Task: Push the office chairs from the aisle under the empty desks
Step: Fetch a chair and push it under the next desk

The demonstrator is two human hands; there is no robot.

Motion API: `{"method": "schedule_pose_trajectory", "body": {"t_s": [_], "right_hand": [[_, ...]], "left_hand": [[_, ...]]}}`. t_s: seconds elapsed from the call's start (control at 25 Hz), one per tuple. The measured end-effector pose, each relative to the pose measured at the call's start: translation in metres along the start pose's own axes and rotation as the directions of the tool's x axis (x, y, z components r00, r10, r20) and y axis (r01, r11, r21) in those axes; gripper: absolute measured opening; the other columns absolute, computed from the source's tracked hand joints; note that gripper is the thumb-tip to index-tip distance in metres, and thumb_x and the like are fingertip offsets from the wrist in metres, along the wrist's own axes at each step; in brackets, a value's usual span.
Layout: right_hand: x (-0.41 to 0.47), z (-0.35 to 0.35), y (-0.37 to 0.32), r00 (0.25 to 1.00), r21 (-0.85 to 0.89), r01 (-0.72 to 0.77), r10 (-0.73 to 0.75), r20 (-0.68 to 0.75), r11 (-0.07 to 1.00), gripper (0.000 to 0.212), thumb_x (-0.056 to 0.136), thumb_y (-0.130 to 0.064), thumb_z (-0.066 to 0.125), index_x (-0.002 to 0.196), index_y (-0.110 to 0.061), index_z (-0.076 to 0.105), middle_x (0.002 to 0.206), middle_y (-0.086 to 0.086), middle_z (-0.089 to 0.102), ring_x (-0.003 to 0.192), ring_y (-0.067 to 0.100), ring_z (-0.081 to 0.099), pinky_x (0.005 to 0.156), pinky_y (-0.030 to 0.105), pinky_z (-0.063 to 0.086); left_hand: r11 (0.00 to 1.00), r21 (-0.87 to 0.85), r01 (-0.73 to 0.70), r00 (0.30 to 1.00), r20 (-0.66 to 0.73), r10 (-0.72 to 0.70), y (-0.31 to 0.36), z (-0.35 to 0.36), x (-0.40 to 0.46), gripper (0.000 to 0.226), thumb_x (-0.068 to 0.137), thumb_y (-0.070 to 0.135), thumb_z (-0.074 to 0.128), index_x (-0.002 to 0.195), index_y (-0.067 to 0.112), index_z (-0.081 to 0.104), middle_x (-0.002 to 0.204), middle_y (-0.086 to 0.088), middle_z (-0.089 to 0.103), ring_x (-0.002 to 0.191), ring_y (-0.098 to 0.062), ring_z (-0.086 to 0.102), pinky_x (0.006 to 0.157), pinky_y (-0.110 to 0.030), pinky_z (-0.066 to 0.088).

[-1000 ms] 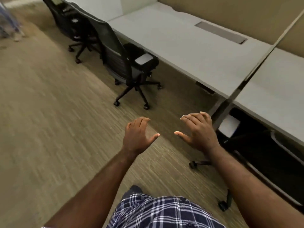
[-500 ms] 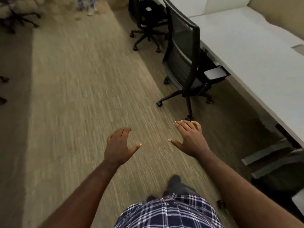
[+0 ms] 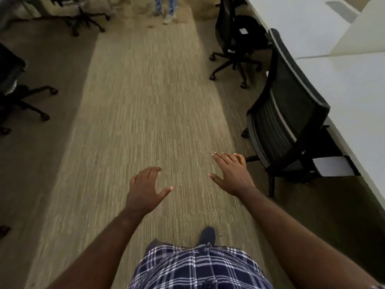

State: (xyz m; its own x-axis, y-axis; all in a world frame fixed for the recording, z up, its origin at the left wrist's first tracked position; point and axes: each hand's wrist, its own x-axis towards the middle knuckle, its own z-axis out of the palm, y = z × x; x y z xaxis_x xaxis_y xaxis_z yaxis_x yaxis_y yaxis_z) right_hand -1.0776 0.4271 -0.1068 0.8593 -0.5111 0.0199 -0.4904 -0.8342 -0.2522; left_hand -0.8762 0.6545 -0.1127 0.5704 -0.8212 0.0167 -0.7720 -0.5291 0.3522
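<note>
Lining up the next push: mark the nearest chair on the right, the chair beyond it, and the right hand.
Nearest chair (image 3: 291,113), head view, on its mesh backrest.
Chair beyond it (image 3: 227,19), head view, on its backrest.
Right hand (image 3: 232,174), head view, on the back of the open hand.

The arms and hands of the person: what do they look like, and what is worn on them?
Both forearms are bare, with no sleeve on them. The left hand and the right hand wear no gloves; no ring or watch shows. Some fingernails look pale at the tips. Below the arms, a dark blue and white checked garment shows.
</note>
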Motion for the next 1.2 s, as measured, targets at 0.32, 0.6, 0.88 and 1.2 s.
{"method": "schedule_pose_trajectory", "body": {"t_s": [0.32, 0.6, 0.88, 1.2], "right_hand": [[0.189, -0.014, 0.042, 0.997, -0.011, 0.066, -0.066, 0.039, 0.998, 0.068, 0.093, -0.056, 0.052, 0.149, -0.021, 0.036, 0.154, -0.002, 0.038, 0.14, 0.02, 0.034, 0.116, 0.044, 0.016], [0.37, -0.004, 0.068, 0.994, -0.039, 0.026, -0.022, 0.109, 0.999, 0.07, 0.095, -0.057, 0.05, 0.152, -0.023, 0.029, 0.159, -0.003, 0.028, 0.144, 0.02, 0.026, 0.118, 0.044, 0.014], [0.524, -0.007, 0.091, 0.992, -0.021, -0.089, 0.091, 0.092, 0.996, 0.067, 0.094, -0.058, 0.05, 0.15, -0.027, 0.029, 0.16, -0.002, 0.027, 0.145, 0.022, 0.025, 0.117, 0.047, 0.015], [0.736, 0.002, 0.141, 0.991, 0.009, -0.113, 0.112, 0.067, 0.994, 0.067, 0.094, -0.055, 0.051, 0.15, -0.024, 0.032, 0.16, 0.001, 0.027, 0.145, 0.025, 0.026, 0.116, 0.048, 0.017]], "left_hand": [[0.994, -0.044, 0.097, 0.995, -0.035, -0.098, -0.034, -0.01, 0.168, 0.071, 0.081, 0.054, 0.073, 0.135, 0.014, 0.051, 0.135, -0.004, 0.055, 0.128, -0.024, 0.049, 0.104, -0.049, 0.036], [0.997, -0.054, 0.063, 0.998, -0.027, -0.065, -0.115, -0.027, 0.357, 0.077, 0.08, 0.067, 0.061, 0.135, 0.014, 0.052, 0.135, -0.004, 0.057, 0.128, -0.025, 0.051, 0.105, -0.052, 0.034], [1.0, -0.017, 0.012, 1.0, -0.011, -0.013, -0.168, -0.067, 0.533, 0.077, 0.08, 0.056, 0.073, 0.139, 0.014, 0.048, 0.138, -0.002, 0.055, 0.13, -0.023, 0.048, 0.109, -0.051, 0.029], [0.999, 0.034, -0.031, 0.999, -0.02, 0.032, -0.202, -0.072, 0.752, 0.083, 0.079, 0.056, 0.074, 0.141, 0.01, 0.045, 0.138, -0.005, 0.055, 0.13, -0.025, 0.049, 0.109, -0.054, 0.031]]}}
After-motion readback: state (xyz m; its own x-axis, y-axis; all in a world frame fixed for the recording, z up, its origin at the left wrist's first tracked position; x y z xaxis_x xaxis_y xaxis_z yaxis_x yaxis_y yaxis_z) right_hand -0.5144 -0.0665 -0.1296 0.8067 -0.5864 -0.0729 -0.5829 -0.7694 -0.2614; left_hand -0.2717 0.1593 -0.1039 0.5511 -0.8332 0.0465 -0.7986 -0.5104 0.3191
